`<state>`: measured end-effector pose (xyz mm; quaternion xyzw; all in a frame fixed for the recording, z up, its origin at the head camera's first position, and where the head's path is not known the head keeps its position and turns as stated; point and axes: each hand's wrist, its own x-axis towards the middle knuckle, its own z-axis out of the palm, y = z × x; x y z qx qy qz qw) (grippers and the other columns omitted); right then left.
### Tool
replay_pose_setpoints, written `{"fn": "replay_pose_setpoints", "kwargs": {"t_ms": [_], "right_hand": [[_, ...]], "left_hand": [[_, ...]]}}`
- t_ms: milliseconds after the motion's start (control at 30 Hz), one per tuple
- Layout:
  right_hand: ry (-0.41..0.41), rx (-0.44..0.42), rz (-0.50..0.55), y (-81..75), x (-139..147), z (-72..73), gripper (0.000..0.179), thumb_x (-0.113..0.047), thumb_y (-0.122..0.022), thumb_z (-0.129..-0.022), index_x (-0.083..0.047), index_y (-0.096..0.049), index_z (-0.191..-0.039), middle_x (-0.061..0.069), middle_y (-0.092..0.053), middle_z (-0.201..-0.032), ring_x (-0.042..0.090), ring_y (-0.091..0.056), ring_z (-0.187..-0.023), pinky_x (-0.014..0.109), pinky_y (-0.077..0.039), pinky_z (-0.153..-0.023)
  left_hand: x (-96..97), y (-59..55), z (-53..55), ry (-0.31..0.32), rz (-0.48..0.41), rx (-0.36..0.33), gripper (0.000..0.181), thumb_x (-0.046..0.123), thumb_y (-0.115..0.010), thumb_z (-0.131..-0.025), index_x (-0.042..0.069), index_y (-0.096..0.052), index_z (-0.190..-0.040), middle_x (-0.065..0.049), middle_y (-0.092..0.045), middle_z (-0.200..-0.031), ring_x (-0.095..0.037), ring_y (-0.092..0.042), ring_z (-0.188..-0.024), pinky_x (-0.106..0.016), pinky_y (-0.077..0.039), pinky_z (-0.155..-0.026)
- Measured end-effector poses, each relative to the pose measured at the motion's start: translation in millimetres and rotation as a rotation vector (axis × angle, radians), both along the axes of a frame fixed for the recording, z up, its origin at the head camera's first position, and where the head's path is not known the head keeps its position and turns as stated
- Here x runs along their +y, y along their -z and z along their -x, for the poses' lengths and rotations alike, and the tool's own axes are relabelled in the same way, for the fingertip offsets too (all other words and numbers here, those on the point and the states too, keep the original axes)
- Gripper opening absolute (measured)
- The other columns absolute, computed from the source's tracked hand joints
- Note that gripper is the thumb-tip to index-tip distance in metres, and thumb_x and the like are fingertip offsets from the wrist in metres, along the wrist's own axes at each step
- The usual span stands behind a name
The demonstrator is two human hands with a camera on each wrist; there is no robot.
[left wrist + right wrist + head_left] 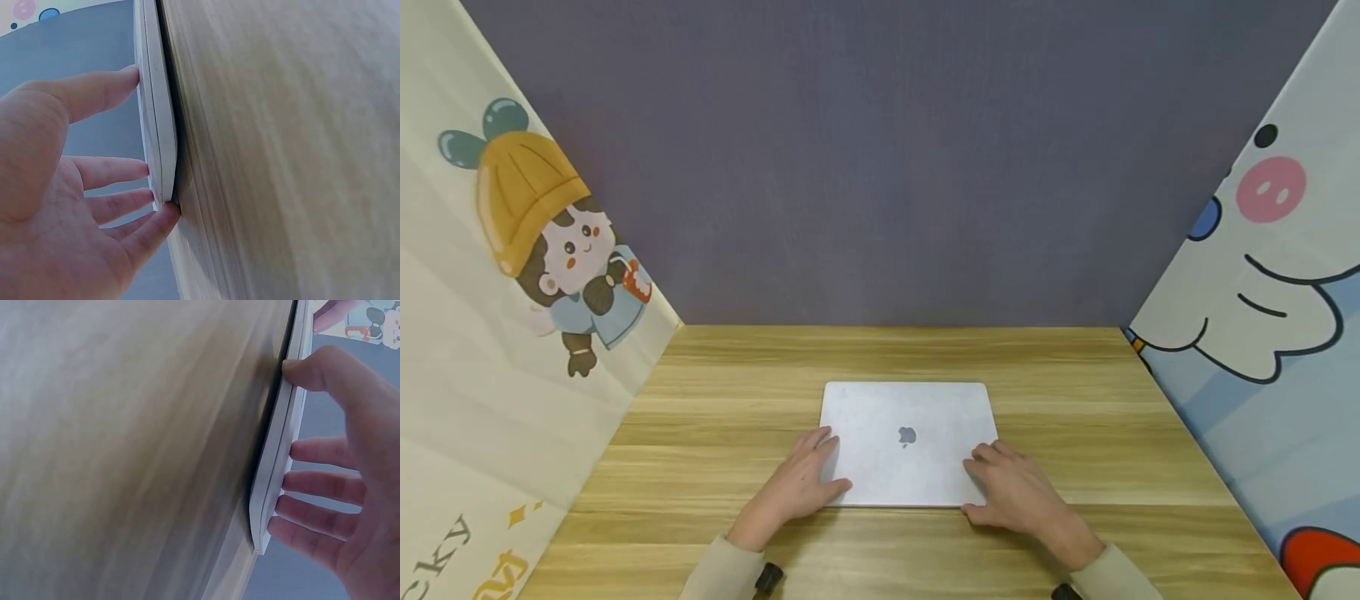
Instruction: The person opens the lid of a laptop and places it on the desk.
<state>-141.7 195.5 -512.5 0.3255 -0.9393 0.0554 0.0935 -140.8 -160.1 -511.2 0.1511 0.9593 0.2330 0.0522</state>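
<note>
A closed silver laptop [880, 471] with a dark apple logo lies flat on the wooden table. My left hand [805, 479] rests at its near left corner. In the left wrist view, the thumb [103, 94] touches the lid, and the little finger reaches down the side edge near the table. My right hand [1015, 487] lies at the near right corner. The right wrist view shows the thumb [306, 374] against the front edge and the other fingers [322, 487] on the lid, fairly straight and spread.
The wooden table [737, 392] extends around the laptop. A dark grey panel [895, 167] rises behind it. Cartoon-printed sheets stand on both sides, a left one [467, 350] and a right one [1262, 425]. Dark wrist straps show below each hand.
</note>
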Motion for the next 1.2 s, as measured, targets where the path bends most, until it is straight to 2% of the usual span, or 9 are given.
{"fn": "replay_pose_setpoints", "kwargs": {"t_ms": [200,767,1200], "right_hand": [[0.003,0.0,-0.015,-1.6,-0.1,-0.1,0.052,-0.051,-0.083,-0.072,-0.012,-0.074,-0.104,0.001,-0.065,-0.104,0.021,-0.059,-0.089,0.036,-0.053,-0.061],[0.008,-0.021,-0.049,-4.3,-0.7,2.0,0.049,-0.051,-0.082,-0.072,-0.013,-0.075,-0.101,0.004,-0.066,-0.105,0.022,-0.059,-0.089,0.033,-0.052,-0.058],[0.001,0.015,-0.044,-2.5,-0.3,2.6,0.046,-0.052,-0.082,-0.07,-0.013,-0.073,-0.094,0.002,-0.065,-0.101,0.022,-0.059,-0.086,0.034,-0.052,-0.056]], "left_hand": [[-0.6,0.0,-0.4,0.004,0.002,0.004,0.074,0.039,-0.076,-0.089,-0.005,-0.052,-0.143,-0.025,-0.038,-0.155,-0.044,-0.034,-0.143,-0.059,-0.036,-0.114],[-0.9,-0.9,-1.3,0.001,-0.012,-0.016,0.074,0.039,-0.075,-0.09,-0.006,-0.051,-0.143,-0.025,-0.037,-0.156,-0.045,-0.033,-0.144,-0.059,-0.035,-0.115],[-0.8,-1.8,0.2,0.003,-0.019,-0.018,0.075,0.039,-0.075,-0.09,-0.007,-0.05,-0.143,-0.025,-0.037,-0.156,-0.045,-0.033,-0.144,-0.059,-0.034,-0.115]]}}
